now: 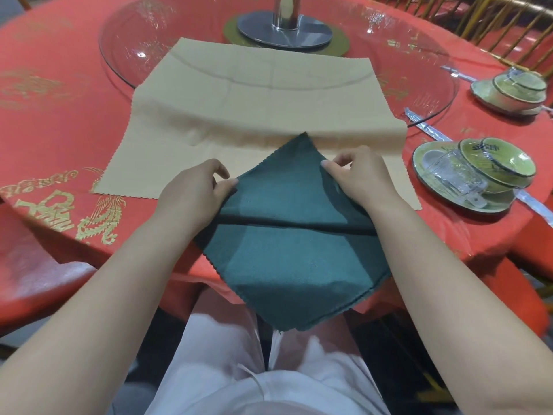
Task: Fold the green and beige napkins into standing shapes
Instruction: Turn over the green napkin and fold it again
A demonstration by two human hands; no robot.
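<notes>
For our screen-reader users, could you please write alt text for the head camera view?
The left hand and right hand pinch the side edges of a green napkin laid as a diamond overhanging the near edge of the red table. A beige napkin lies spread beyond it.

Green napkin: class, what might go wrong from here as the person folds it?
1. The near half of the green napkin hangs off the table; if the left hand and right hand loosen their pinch, it may slide into the lap.
2. Its far corner overlaps the beige napkin, so pulling could drag that.
3. The glass cup stands near the right arm; a wide sweep might knock it.
</notes>
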